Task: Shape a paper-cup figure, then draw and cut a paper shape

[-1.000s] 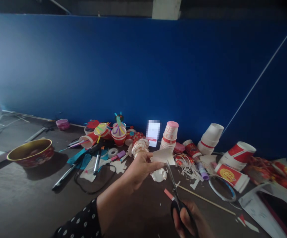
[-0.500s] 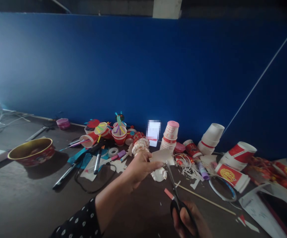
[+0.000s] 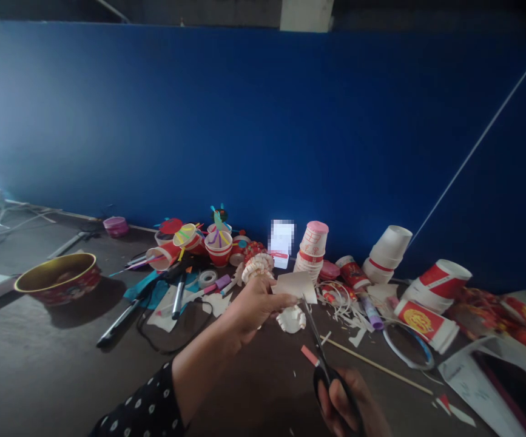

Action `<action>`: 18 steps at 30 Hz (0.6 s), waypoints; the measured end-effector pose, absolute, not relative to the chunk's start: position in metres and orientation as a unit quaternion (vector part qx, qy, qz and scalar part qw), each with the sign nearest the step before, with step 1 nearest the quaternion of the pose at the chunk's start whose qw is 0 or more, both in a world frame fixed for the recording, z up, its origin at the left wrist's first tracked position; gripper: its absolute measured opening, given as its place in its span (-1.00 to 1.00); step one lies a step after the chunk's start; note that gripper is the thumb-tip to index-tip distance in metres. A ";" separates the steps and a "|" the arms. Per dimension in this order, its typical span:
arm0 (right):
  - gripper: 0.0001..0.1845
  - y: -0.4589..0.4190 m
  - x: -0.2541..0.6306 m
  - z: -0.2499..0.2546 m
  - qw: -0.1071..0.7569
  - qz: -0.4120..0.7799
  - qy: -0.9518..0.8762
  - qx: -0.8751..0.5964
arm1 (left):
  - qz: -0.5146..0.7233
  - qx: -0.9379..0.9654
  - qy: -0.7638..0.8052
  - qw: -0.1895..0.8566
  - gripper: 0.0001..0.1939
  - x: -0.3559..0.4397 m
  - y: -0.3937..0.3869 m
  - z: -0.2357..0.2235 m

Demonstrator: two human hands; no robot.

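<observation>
Between thumb and fingers, my left hand pinches a small piece of white paper above the table. My right hand grips black-handled scissors at the lower middle. Their blade tips meet the lower edge of the paper, close to my left thumb. Below the paper lies a white piece with a scalloped edge. A ruffled white paper shape stands just behind my left hand. Beside the scissors, on the table, is a small pink-red stick or strip.
Behind the paper rises a stack of paper cups near a lit phone. Decorated cups, markers and a round tin are to the left. More cups, a thin wooden stick and a dark phone lie right.
My left hand and the paper have shifted slightly left. The scissors stay at the paper's lower edge, with only a slight shift of the blades.
</observation>
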State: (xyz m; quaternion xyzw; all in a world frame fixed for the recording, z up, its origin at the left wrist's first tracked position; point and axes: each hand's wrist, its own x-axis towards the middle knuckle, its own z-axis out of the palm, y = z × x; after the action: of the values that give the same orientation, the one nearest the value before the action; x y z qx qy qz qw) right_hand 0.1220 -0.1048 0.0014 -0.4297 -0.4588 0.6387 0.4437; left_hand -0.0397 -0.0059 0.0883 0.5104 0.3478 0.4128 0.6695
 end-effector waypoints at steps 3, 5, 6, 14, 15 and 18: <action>-0.44 -0.103 0.123 0.002 0.456 0.623 -0.451 -0.448 | 0.410 0.509 0.352 0.670 -0.80 -0.040 -0.006 0.090; -0.42 -0.101 0.124 0.002 0.443 0.626 -0.460 -0.447 | 0.408 0.507 0.356 0.670 -0.79 -0.041 -0.006 0.090; -0.41 -0.101 0.124 0.003 0.430 0.635 -0.466 -0.442 | 0.408 0.507 0.359 0.669 -0.78 -0.041 -0.006 0.091; -0.51 -0.112 0.120 0.008 0.488 0.605 -0.432 -0.458 | 0.394 0.524 0.346 0.671 -0.80 -0.045 -0.005 0.095; -0.52 -0.113 0.119 0.008 0.494 0.602 -0.425 -0.462 | 0.391 0.530 0.346 0.668 -0.80 -0.046 -0.005 0.095; -0.55 -0.116 0.118 0.007 0.498 0.600 -0.411 -0.473 | 0.381 0.549 0.350 0.656 -0.79 -0.050 -0.003 0.096</action>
State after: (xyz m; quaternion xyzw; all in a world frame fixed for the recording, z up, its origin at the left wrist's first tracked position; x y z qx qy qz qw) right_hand 0.1183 -0.1159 0.0075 -0.4732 -0.4108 0.5997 0.4976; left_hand -0.0497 -0.0027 0.0957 0.5490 0.3504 0.3813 0.6561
